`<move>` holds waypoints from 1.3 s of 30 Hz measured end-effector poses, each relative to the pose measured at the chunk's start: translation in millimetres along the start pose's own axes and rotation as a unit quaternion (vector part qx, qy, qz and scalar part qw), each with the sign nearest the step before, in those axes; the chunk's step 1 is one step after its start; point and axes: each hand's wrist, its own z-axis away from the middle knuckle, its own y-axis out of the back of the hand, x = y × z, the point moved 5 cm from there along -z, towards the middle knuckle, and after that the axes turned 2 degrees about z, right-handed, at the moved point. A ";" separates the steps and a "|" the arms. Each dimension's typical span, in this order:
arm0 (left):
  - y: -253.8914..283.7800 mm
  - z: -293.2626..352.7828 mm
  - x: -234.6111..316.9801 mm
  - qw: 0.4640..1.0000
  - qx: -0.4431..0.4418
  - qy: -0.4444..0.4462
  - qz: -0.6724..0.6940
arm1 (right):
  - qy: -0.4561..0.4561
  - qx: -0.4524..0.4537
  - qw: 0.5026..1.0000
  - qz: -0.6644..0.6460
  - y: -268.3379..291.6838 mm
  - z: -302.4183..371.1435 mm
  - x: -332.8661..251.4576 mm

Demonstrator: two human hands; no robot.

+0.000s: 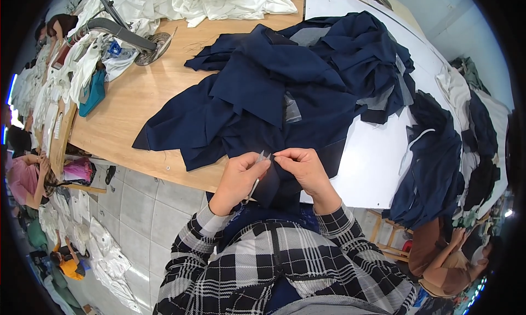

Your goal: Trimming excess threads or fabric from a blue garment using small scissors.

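My left hand [239, 179] is closed around small metal thread snips [253, 190], whose two pointed tips stick up beyond the fingers. Close beside those tips, my right hand [302, 169] makes a pinch; what lies between its fingertips is too small to make out. Navy fabric [267, 188] hangs over the table's near edge between and below both hands. It runs up into a large heap of navy garment pieces [246, 79] spread over the table. A grey, semi-transparent patch [292, 108] shows among its folds.
A wooden tabletop [109, 134] meets a white one [364, 175]. White garments [230, 2] pile up at the far side. A dark metal stand [123, 36] rises at far left. More navy clothes [433, 161] hang at right. Other people sit at both sides.
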 end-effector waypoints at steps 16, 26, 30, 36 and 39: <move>-0.9 4.1 4.6 0.997 0.008 -0.046 0.069 | 0.023 0.020 0.999 -0.036 -2.5 -2.9 -6.8; 4.9 6.3 12.5 0.996 0.022 -0.002 0.082 | -0.012 0.002 0.996 -0.093 1.6 -4.5 -3.8; 1.0 12.4 15.9 0.993 0.040 -0.093 -0.056 | -0.012 -0.008 0.994 -0.110 3.7 -4.5 -3.1; -7.0 16.1 27.5 0.971 0.050 -0.142 -0.187 | -0.005 -0.007 0.993 -0.116 4.3 -3.1 -1.7; -8.4 17.7 30.5 0.953 0.070 -0.178 -0.237 | -0.004 -0.006 0.993 -0.117 5.2 -3.1 -0.4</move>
